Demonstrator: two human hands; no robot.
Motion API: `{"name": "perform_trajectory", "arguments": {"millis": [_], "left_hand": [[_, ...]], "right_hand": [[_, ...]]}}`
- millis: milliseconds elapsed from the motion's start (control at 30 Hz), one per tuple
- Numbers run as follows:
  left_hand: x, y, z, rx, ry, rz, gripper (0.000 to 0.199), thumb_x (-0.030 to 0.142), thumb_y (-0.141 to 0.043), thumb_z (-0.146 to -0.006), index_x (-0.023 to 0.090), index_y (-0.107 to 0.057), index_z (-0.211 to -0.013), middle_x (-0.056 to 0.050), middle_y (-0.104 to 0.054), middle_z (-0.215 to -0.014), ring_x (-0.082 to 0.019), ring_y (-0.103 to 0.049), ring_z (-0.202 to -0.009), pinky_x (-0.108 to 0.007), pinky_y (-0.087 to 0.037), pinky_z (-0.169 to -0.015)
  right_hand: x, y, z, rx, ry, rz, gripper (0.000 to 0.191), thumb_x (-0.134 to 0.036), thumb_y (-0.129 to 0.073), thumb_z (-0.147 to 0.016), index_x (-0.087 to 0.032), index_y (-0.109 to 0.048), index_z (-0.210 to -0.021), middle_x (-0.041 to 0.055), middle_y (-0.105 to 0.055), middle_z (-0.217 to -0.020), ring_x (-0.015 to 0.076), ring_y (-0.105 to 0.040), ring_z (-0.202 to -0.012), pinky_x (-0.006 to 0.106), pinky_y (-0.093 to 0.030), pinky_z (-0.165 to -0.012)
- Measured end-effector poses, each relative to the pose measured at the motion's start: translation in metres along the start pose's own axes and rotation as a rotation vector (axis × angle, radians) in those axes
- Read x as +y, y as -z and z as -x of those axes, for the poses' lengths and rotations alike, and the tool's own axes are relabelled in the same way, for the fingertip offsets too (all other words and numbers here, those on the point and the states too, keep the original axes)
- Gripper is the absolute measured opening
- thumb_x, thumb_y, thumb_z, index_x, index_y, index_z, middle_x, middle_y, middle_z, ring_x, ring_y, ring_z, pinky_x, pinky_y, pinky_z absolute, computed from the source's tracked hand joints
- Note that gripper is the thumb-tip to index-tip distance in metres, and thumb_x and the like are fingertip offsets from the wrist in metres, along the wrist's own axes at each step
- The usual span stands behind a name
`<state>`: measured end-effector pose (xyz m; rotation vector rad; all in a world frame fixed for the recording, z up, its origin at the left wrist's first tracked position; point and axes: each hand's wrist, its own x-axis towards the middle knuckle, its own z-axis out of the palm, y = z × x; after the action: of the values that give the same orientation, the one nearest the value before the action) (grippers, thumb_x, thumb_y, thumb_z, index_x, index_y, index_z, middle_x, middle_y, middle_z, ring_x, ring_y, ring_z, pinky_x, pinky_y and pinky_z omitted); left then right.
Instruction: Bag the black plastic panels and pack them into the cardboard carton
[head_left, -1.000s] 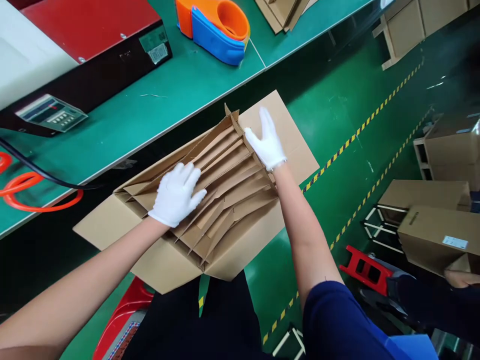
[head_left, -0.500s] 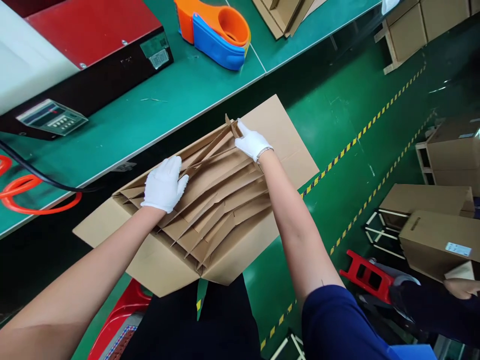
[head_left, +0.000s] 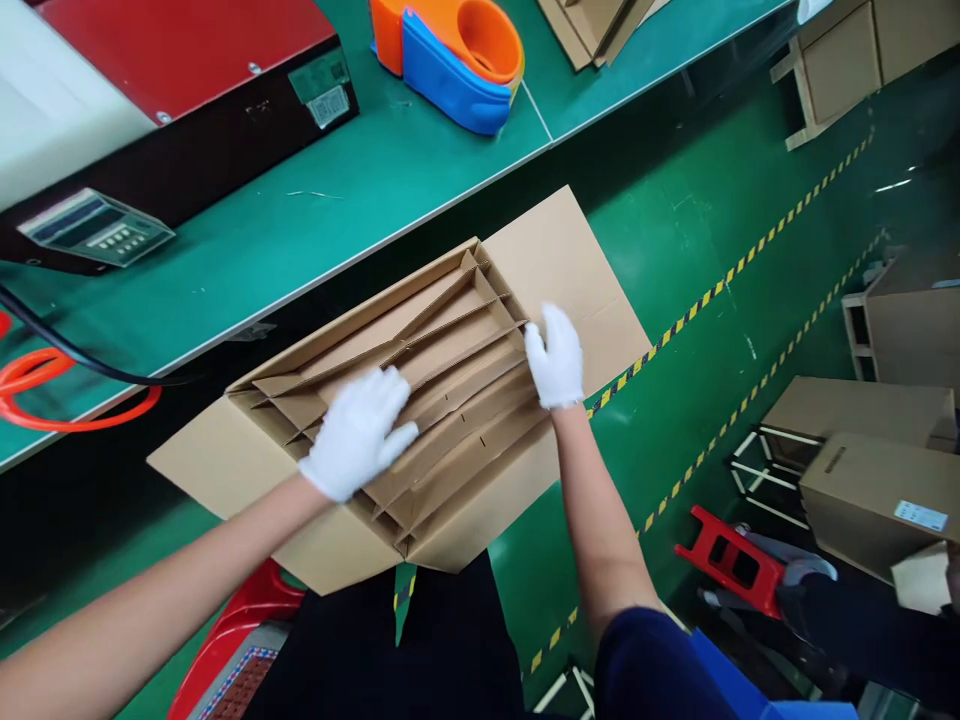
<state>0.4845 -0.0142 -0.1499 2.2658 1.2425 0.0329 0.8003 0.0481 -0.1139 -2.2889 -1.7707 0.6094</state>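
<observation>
An open cardboard box (head_left: pixel 259 445) has its flaps spread outward in front of me. Inside it sits a lattice of cardboard dividers (head_left: pixel 465 360), its long strips running at a slant and some of them bowed. My left hand (head_left: pixel 356 435), in a white glove, lies over the dividers near the left side, fingers stretched and thumb apart. Beside the right end of the strips is my right hand (head_left: pixel 556 360), also gloved, with fingers and thumb apart; whether its fingertips touch the cardboard I cannot tell.
A green workbench (head_left: pixel 300 240) runs behind the box. On it stand a red and black machine (head_left: pixel 210 110), an orange and blue tape dispenser (head_left: pixel 457 75) and an orange coiled hose (head_left: pixel 82 415). Cartons (head_left: pixel 877 500), a red stool (head_left: pixel 731 560) and another person's dark sleeve (head_left: pixel 862 620) are at right.
The dividers' far right corner has dropped down into the box. My right hand has let go of it and moved toward me; my left hand has shifted right and nearer to me.
</observation>
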Motion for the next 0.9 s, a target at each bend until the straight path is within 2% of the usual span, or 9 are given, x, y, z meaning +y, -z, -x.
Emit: {"name": "perform_trajectory", "arguments": {"millis": [67,133,233,400,500,600,700,800,900], "left_hand": [[0.022,-0.027,0.036,-0.216,-0.202,0.024,0.058,0.05,-0.054,-0.094,0.028,-0.058,-0.148,-0.011,-0.053,-0.155,-0.036,-0.044,-0.147,-0.054,-0.03,-0.124],[0.042,-0.057,0.062,-0.381,-0.271,-0.008,0.053,0.043,-0.059,-0.093,0.026,-0.064,-0.142,-0.014,-0.058,-0.15,-0.036,-0.051,-0.141,-0.053,-0.036,-0.12],[0.05,-0.079,0.074,-0.389,-0.255,-0.038,0.048,0.036,-0.063,-0.092,0.016,-0.069,-0.135,-0.021,-0.059,-0.146,-0.039,-0.054,-0.137,-0.056,-0.037,-0.118],[0.0,-0.027,0.059,-0.187,-0.306,0.003,0.041,0.029,-0.049,-0.1,0.026,-0.066,-0.137,-0.01,-0.063,-0.145,-0.028,-0.055,-0.136,-0.049,-0.03,-0.123],[-0.05,0.004,0.037,0.076,-0.009,-0.108,0.055,0.037,-0.048,-0.099,0.01,-0.055,-0.146,-0.025,-0.05,-0.153,-0.04,-0.043,-0.145,-0.058,-0.028,-0.12],[-0.084,0.005,0.011,0.127,0.183,-0.167,0.069,0.041,-0.042,-0.098,0.002,-0.037,-0.155,-0.03,-0.036,-0.161,-0.042,-0.035,-0.149,-0.061,-0.02,-0.123],[-0.092,-0.001,-0.002,0.078,0.199,-0.17,0.072,0.039,-0.04,-0.096,0.0,-0.033,-0.156,-0.03,-0.035,-0.162,-0.04,-0.036,-0.149,-0.058,-0.014,-0.125],[-0.087,0.007,0.009,0.069,0.165,-0.124,0.073,0.043,-0.044,-0.094,0.0,-0.038,-0.153,-0.03,-0.038,-0.16,-0.041,-0.039,-0.147,-0.057,-0.02,-0.124],[-0.083,0.018,0.048,0.148,0.133,-0.035,0.069,0.047,-0.046,-0.095,0.002,-0.044,-0.149,-0.029,-0.044,-0.157,-0.041,-0.041,-0.147,-0.056,-0.028,-0.122]], "right_hand": [[0.022,-0.007,0.034,-0.029,-0.084,0.066,0.068,-0.045,-0.034,-0.104,-0.001,-0.036,-0.156,0.0212,-0.034,-0.165,0.0303,-0.025,-0.157,0.048,-0.019,-0.131],[0.04,-0.024,0.055,-0.148,-0.119,0.142,0.071,-0.043,-0.04,-0.103,0.001,-0.034,-0.157,0.024,-0.029,-0.167,0.0354,-0.02,-0.158,0.051,-0.022,-0.128],[0.05,-0.046,0.062,-0.226,-0.123,0.241,0.068,-0.037,-0.041,-0.102,-0.001,-0.032,-0.159,0.0238,-0.03,-0.167,0.0362,-0.025,-0.157,0.052,-0.027,-0.125],[0.013,-0.044,0.049,-0.07,0.037,0.294,0.065,-0.042,-0.038,-0.104,-0.007,-0.038,-0.159,0.0208,-0.03,-0.167,0.0358,-0.028,-0.155,0.055,-0.024,-0.125],[-0.034,-0.062,0.025,-0.062,0.267,0.276,0.068,-0.05,-0.035,-0.105,-0.013,-0.032,-0.162,0.0155,-0.024,-0.171,0.0352,-0.018,-0.159,0.056,-0.019,-0.127],[-0.073,-0.093,-0.009,-0.209,0.321,0.289,0.07,-0.052,-0.039,-0.104,-0.016,-0.029,-0.163,0.0133,-0.021,-0.172,0.0352,-0.018,-0.159,0.058,-0.016,-0.127],[-0.093,-0.103,-0.027,-0.31,0.276,0.3,0.07,-0.05,-0.042,-0.104,-0.015,-0.027,-0.164,0.0142,-0.019,-0.172,0.0348,-0.016,-0.159,0.059,-0.017,-0.127],[-0.098,-0.094,-0.004,-0.297,0.26,0.295,0.071,-0.049,-0.042,-0.104,-0.014,-0.026,-0.164,0.0157,-0.017,-0.173,0.0357,-0.016,-0.159,0.06,-0.016,-0.126],[-0.093,-0.092,0.048,-0.218,0.335,0.286,0.068,-0.049,-0.039,-0.105,-0.016,-0.027,-0.164,0.0147,-0.018,-0.172,0.0345,-0.015,-0.159,0.058,-0.013,-0.128]]}}
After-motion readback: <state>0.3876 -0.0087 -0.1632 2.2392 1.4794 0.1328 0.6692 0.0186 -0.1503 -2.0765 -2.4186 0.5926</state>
